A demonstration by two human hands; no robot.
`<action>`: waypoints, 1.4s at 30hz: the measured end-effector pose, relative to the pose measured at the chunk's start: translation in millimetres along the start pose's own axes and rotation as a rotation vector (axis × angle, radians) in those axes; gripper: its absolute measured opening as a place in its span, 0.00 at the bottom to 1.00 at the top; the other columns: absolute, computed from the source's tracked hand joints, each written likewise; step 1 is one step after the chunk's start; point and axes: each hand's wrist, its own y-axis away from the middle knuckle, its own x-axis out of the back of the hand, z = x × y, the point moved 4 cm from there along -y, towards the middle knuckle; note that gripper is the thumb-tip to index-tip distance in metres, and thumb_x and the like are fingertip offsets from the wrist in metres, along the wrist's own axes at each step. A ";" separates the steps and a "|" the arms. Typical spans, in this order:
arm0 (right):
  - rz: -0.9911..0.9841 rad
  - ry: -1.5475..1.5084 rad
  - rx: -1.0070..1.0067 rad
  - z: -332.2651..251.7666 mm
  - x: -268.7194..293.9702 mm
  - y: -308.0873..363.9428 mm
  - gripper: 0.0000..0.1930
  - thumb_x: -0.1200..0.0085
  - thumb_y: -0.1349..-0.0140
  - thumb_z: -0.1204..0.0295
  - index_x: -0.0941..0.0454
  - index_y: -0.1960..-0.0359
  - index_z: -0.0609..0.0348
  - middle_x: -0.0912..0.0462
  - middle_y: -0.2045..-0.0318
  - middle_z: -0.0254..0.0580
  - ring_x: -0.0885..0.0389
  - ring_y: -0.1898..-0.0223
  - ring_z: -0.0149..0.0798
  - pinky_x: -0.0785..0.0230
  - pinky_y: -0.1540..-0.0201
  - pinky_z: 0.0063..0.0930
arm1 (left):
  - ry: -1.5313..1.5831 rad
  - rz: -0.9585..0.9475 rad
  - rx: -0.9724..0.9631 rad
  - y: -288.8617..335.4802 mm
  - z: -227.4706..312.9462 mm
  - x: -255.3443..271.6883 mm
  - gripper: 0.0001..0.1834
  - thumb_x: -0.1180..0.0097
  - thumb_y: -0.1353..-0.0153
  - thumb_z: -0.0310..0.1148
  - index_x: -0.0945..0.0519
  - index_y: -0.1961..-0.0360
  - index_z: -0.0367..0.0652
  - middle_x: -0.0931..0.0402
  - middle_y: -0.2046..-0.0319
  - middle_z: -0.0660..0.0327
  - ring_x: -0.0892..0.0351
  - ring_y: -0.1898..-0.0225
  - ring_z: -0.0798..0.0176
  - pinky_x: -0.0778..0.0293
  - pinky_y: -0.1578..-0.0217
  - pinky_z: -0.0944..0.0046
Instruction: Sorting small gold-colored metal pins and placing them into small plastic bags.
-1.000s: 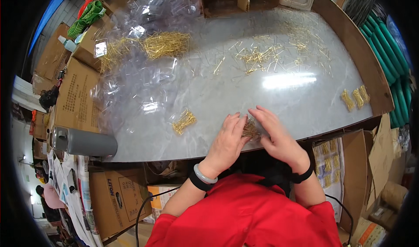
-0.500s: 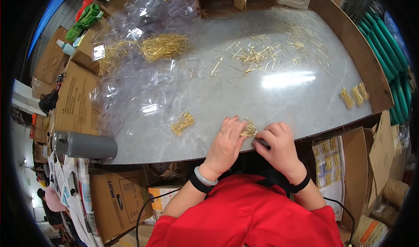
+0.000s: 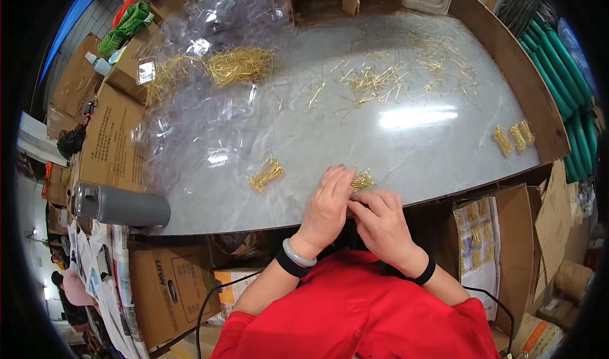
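Note:
My left hand (image 3: 327, 208) and my right hand (image 3: 379, 222) meet at the near edge of the grey table (image 3: 393, 149), both pinching a small bundle of gold pins (image 3: 362, 182) in a clear bag. A packed bundle of gold pins (image 3: 267, 174) lies just left of my left hand. Loose gold pins (image 3: 374, 79) are scattered across the far middle, and a heap of gold pins (image 3: 240, 64) sits at the far left among clear plastic bags (image 3: 190, 111).
Three packed bundles (image 3: 512, 138) lie at the table's right edge. A grey cylinder flask (image 3: 120, 205) lies at the left corner by cardboard boxes (image 3: 111, 137). Green hoses (image 3: 564, 67) run along the right. A carton with packed bundles (image 3: 479, 232) stands lower right.
My hands have drawn closer together toward the table's near edge, and the right hand's fingers have curled over the small bundle.

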 end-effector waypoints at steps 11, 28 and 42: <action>0.138 -0.391 -0.322 18.2 -4.3 -3.3 0.33 0.56 0.42 0.88 0.38 0.31 0.66 0.38 0.32 0.61 0.38 0.30 0.63 0.43 0.28 0.44 | -0.078 -0.160 -0.050 -4.2 10.2 1.7 0.31 0.41 0.36 0.27 0.35 0.33 0.31 0.34 0.39 0.42 0.37 0.32 0.38 0.44 0.29 0.37; -0.190 -0.129 -0.146 43.7 13.6 -26.6 0.40 0.29 0.51 0.74 0.34 0.34 0.61 0.26 0.44 0.53 0.30 0.38 0.57 0.43 0.29 0.52 | -0.011 -0.168 -0.043 -4.7 6.9 5.0 0.33 0.41 0.35 0.31 0.37 0.32 0.30 0.35 0.39 0.41 0.36 0.33 0.36 0.42 0.30 0.37; -0.132 -0.284 -0.092 17.6 -9.2 -24.3 0.40 0.36 0.39 0.74 0.45 0.28 0.69 0.41 0.29 0.64 0.42 0.26 0.62 0.45 0.26 0.49 | 0.016 -0.175 -0.019 0.5 -3.5 -0.2 0.38 0.45 0.40 0.23 0.43 0.29 0.27 0.39 0.34 0.37 0.41 0.30 0.33 0.45 0.28 0.40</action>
